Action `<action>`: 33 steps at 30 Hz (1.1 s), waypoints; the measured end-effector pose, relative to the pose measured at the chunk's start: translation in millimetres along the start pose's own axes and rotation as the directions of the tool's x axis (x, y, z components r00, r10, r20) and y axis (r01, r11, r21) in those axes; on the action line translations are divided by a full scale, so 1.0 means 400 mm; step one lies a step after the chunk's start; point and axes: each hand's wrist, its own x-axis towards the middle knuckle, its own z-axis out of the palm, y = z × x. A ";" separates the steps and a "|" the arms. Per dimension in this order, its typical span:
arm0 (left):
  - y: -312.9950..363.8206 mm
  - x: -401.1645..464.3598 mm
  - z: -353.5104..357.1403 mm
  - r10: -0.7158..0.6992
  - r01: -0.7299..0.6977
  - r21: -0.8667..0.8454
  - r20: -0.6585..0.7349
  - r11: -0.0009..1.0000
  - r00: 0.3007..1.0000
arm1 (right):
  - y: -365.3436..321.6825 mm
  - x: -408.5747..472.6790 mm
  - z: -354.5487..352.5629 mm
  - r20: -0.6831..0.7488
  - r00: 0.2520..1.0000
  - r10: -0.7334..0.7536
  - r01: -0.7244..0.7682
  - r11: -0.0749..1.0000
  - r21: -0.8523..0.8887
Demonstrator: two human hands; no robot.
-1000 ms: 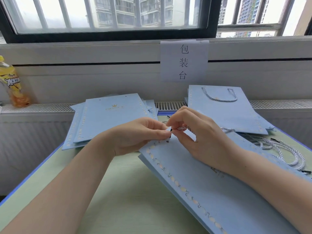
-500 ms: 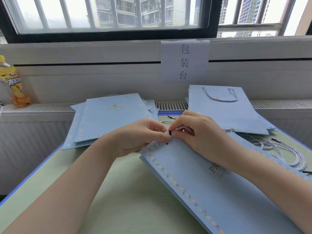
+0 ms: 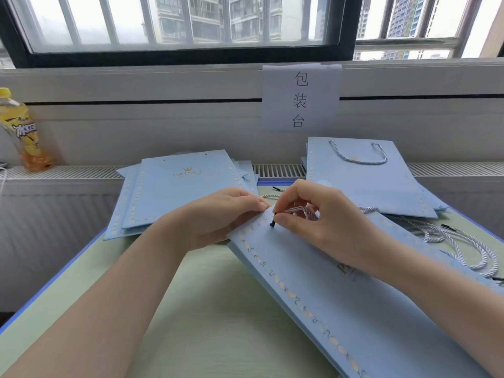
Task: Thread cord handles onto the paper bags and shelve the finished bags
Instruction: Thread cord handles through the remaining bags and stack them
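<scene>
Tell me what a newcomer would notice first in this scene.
First, the two hands at the centre: the right hand pinches a twisted cord with its black tip at the top edge of a pale blue paper bag, which the left hand holds. Next, the white paper sign with three characters taped below the window, and the yellow drink bottle on the ledge at far left.

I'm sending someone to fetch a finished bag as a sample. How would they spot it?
Start at the white paper sign under the window. Directly below it, the right-hand stack of blue bags lies on the table. Take its top bag: unlike the left-hand stack, it has a cord handle threaded through.
</scene>
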 end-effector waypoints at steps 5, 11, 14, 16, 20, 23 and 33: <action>0.006 -0.010 -0.010 0.066 -0.054 -0.092 0.136 0.994 0.989 | 0.001 -0.001 0.004 -0.086 0.996 -0.033 0.031 0.999 -0.019; -0.006 -0.006 -0.015 0.133 -0.071 -0.246 0.246 0.967 0.960 | 0.002 -0.001 -0.008 -0.029 0.992 -0.123 0.118 0.983 -0.143; -0.004 -0.008 -0.016 0.163 -0.091 -0.262 0.268 0.961 0.949 | 0.003 0.002 -0.015 -0.030 0.988 -0.148 0.143 0.981 -0.129; 0.000 -0.010 -0.015 0.167 -0.088 -0.276 0.275 0.957 0.947 | 0.009 0.004 -0.017 -0.024 0.987 -0.158 0.155 0.983 -0.102; 0.000 -0.007 -0.008 0.127 -0.085 -0.215 0.187 0.973 0.974 | 0.023 0.006 -0.014 -0.006 0.985 -0.171 0.169 0.980 -0.102; -0.005 -0.008 -0.010 0.136 -0.099 -0.207 0.177 0.973 0.975 | 0.024 0.006 -0.015 -0.018 0.984 -0.177 0.175 0.980 -0.095; -0.002 -0.008 -0.006 0.184 -0.134 -0.231 0.210 0.964 0.960 | 0.012 0.000 -0.016 -0.061 0.981 -0.185 0.185 0.983 -0.021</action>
